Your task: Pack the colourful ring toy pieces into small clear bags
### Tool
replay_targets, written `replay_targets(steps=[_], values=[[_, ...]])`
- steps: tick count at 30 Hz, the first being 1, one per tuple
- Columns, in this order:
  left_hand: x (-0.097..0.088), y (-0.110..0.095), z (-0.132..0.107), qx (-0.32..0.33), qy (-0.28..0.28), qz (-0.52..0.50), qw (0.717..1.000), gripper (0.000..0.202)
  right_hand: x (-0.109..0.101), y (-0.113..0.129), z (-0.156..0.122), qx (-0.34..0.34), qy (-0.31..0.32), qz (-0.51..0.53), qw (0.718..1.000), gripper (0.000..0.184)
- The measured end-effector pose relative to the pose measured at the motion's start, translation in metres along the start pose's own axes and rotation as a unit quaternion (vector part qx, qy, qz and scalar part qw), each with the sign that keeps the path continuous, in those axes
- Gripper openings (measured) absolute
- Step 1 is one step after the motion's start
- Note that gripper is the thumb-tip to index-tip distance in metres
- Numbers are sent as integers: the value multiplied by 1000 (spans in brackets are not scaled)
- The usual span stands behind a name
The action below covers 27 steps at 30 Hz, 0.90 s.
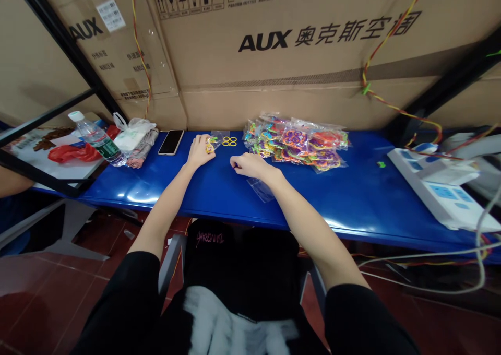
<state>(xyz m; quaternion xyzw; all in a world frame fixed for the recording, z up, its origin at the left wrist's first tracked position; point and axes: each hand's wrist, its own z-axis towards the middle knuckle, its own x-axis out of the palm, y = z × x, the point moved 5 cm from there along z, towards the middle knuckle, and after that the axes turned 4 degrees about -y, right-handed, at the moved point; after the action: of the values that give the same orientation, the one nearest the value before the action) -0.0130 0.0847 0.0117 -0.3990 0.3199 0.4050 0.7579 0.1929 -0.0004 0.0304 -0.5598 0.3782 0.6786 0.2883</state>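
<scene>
My left hand (201, 150) rests on the blue table with its fingers closed on the edge of a small clear bag (211, 145) that has yellow pieces in it. Just right of that bag lies a flat yellow piece made of several joined rings (229, 141). My right hand (252, 165) is curled over the table, thumb and fingers pressed together. A small dark bit shows at its fingertips, too little to name. Under the right wrist lies a flat clear bag (261, 189), partly covered by the forearm.
Behind my right hand is a pile of clear bags with colourful pieces (297, 141). A phone (171, 142), a water bottle (97, 140) and a white plastic bag (135, 135) lie left. At right stands a white device (446, 188) with cables. Cardboard (274, 68) closes off the back.
</scene>
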Motion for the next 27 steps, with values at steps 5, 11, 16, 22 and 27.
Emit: replay_targets(steps=[5, 11, 16, 22, 27], values=[[9, 6, 17, 20, 25, -7, 999, 61, 1, 0, 1, 3, 1, -4, 1000, 30], [19, 10, 21, 24, 75, -65, 995, 58, 2, 1, 0, -1, 7, -20, 1000, 28], [10, -1, -2, 85, 103, -125, 983, 68, 1, 0, 0, -5, 6, -18, 1000, 28], [-8, -11, -30, 130, 85, -172, 973, 73, -2, -3, 0, 1, -6, -9, 1000, 27], [-10, -9, -32, 124, 66, -210, 968, 82, -2, -11, 2, 11, -18, -17, 1000, 27]])
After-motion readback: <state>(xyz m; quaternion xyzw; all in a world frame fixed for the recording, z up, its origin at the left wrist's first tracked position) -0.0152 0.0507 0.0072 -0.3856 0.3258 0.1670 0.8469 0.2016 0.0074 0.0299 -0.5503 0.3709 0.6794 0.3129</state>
